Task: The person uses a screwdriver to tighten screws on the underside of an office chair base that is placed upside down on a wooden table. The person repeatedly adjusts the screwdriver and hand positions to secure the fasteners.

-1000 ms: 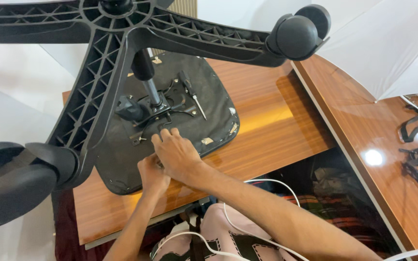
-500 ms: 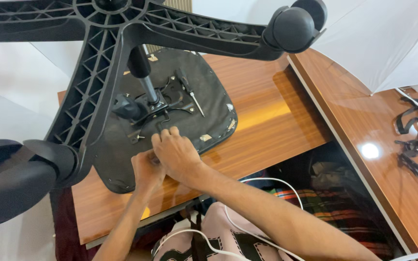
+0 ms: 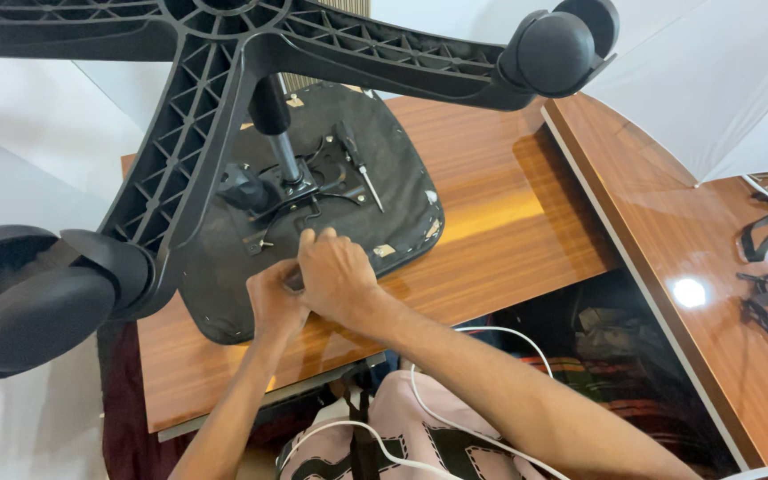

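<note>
My right hand [image 3: 335,276] and left hand [image 3: 273,300] press together, fingers curled around a small dark part [image 3: 294,281] I cannot identify, on the underside of an upturned black chair seat [image 3: 393,191]. The seat lies on a wooden table [image 3: 508,213]. Its star base [image 3: 224,71] with casters [image 3: 33,311] rises toward me. A screwdriver [image 3: 359,164] rests on the seat.

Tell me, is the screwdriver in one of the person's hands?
No, the screwdriver lies loose on the chair seat, apart from both hands.
</note>
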